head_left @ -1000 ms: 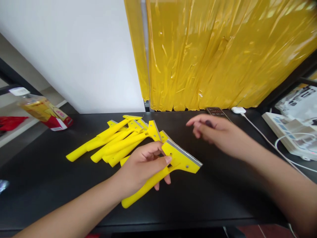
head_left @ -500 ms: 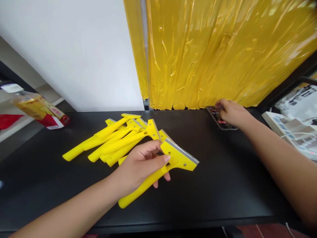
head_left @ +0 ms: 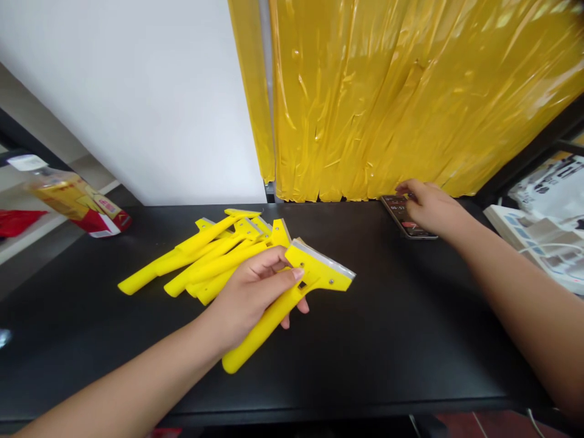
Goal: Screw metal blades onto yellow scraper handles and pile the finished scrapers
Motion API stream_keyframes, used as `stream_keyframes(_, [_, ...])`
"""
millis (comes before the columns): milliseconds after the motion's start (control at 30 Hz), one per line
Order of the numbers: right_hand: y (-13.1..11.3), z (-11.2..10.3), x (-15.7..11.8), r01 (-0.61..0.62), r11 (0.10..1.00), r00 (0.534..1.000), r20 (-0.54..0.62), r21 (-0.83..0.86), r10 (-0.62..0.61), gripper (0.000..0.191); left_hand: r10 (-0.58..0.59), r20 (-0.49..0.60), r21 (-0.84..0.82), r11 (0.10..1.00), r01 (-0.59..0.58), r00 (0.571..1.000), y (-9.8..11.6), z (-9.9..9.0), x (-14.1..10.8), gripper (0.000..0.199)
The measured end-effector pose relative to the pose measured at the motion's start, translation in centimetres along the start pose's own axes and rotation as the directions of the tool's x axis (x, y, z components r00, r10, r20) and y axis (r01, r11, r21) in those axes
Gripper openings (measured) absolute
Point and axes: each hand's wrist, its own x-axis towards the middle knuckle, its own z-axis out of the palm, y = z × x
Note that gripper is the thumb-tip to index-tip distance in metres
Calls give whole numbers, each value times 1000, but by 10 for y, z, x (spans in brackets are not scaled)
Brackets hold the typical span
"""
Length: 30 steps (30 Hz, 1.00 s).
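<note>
A yellow scraper (head_left: 264, 328) is in my left hand (head_left: 255, 289). My thumb presses on its head and my fingers wrap behind it. The wide head, with a metal blade strip along its edge, tilts up to the right. Just behind this hand lies a pile of several similar yellow scrapers (head_left: 214, 258), handles toward the lower left. At the back right, my right hand (head_left: 429, 207) is over a phone (head_left: 401, 214) lying face up with a timer on its screen. Its thumb and forefinger are apart and grip nothing; contact with the screen is unclear.
The black table (head_left: 387, 340) spans the view. A drink bottle (head_left: 79, 201) leans at the left. A white power strip (head_left: 524, 237) with cables lies at the right. A white panel (head_left: 150, 103) and yellow plastic sheeting (head_left: 387, 103) rise along the back edge.
My left hand has moved slightly up and left with the scraper. My right hand stays over the phone, its fingertips lifted slightly.
</note>
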Motion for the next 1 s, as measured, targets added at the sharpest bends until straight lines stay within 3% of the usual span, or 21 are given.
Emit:
stream_keyframes(200, [-57, -21, -20, 112, 979, 992, 37, 170, -120, 37, 128, -221, -109, 982, -155, 967, 7, -4, 5, 19])
stream_keyframes(333, [-107, -22, -51, 251, 927, 948, 123, 280, -294, 29, 202, -338, -126, 958, -257, 919, 13, -5, 8, 21])
stream_keyframes(533, [-168, -13, -95, 406, 833, 816, 262, 375, -515, 22, 176, -368, -109, 967, -230, 913, 11, -6, 9, 23])
stream_keyframes(633, [-178, -25, -99, 423, 792, 821, 183, 441, -541, 19, 181, -369, -110, 965, -236, 912, 10, -5, 8, 22])
stream_keyframes(733, [-181, -43, -97, 388, 752, 888, 3, 533, -460, 34, 176, -364, -107, 968, -229, 914, 10, -5, 8, 23])
stream_keyframes(800, [-183, -48, -94, 309, 740, 934, -44, 597, -355, 44, 169, -365, -95, 971, -218, 915, 9, -5, 8, 24])
stream_keyframes(867, [-185, -43, -91, 191, 692, 968, -19, 696, -249, 49, 167, -369, -90, 973, -214, 914, 8, -5, 9, 24])
stream_keyframes(1000, [-189, -4, -77, -40, 444, 993, 84, 895, -78, 53, 179, -386, -90, 969, -231, 905, 8, -5, 11, 22])
